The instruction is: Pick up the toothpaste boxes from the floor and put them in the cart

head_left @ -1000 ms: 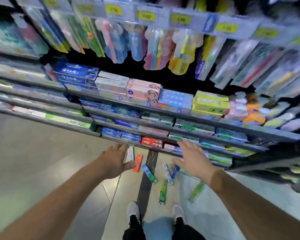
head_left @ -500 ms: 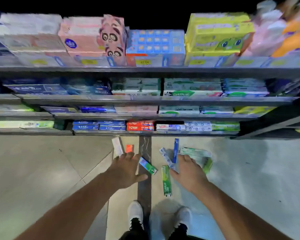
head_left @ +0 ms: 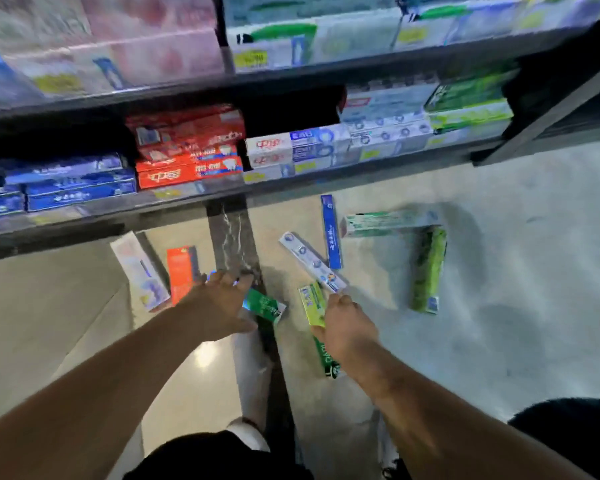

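Toothpaste boxes lie scattered on the pale floor (head_left: pixel 534 306) in front of the bottom shelf (head_left: pixel 194 199), which holds stacked blue, red and white cartons. Farthest left lies a white box (head_left: pixel 139 270), with an orange-red box (head_left: pixel 180 271) just beside it. The left hand (head_left: pixel 219 306) reaches down with fingers spread flat over a green box (head_left: pixel 265 304) that lies across the dark floor strip (head_left: pixel 234 237); only the box's right end shows from under the palm. The right hand (head_left: pixel 347 332), fingers curled, covers the middle of a yellow-green box (head_left: pixel 312 299), but whether it grips the box cannot be told. Above it a white box with blue circles (head_left: pixel 309 261) lies slanted, its upper part touching a narrow blue box (head_left: pixel 330 230). Farther right a long white-and-green box (head_left: pixel 388 222) lies crosswise, and a green box (head_left: pixel 426 268) stands lengthwise below its right end.
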Demonstrator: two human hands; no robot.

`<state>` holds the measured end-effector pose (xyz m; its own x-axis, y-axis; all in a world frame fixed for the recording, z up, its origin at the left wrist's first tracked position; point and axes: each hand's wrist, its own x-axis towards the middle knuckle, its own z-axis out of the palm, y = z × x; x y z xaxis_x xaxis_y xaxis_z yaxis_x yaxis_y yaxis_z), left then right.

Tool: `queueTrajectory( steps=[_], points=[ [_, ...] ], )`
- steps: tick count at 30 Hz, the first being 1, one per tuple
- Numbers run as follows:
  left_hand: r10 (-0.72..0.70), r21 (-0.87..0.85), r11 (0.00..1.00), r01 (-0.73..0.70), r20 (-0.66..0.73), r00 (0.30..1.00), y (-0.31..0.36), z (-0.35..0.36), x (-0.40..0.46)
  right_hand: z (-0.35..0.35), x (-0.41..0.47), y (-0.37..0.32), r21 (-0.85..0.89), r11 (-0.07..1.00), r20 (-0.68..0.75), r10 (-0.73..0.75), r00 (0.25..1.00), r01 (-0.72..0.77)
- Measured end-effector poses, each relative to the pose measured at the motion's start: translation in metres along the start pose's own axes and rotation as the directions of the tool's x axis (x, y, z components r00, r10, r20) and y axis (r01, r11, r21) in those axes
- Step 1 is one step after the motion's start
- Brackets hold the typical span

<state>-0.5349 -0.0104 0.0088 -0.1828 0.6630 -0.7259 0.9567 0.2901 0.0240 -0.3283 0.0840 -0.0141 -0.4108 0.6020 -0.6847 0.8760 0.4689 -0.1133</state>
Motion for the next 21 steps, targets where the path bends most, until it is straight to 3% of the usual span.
queueTrajectory(
  steps=[5,14,18,21],
  points=[
    [0.025,-0.03,0.999,-0.025,0.002,1.0,-0.005,0.028,0.035,0.048,0.033,0.001,0.034,0.997,-0.011,0.065,0.998,-0.065],
    [0.043,-0.106,0.993,-0.052,-0.083,0.996,-0.025,0.025,0.037,0.069,0.056,-0.004,0.038,0.987,-0.004,0.155,0.988,-0.155],
    [0.036,-0.091,0.995,-0.044,-0.082,0.996,-0.03,0.03,0.047,0.043,0.061,0.003,0.093,0.992,0.11,0.077,0.991,-0.087],
    [0.021,-0.092,0.995,-0.028,-0.07,0.997,-0.031,0.036,0.061,0.0,0.067,0.011,0.275,0.961,0.215,-0.054,0.975,-0.007]
  ],
)
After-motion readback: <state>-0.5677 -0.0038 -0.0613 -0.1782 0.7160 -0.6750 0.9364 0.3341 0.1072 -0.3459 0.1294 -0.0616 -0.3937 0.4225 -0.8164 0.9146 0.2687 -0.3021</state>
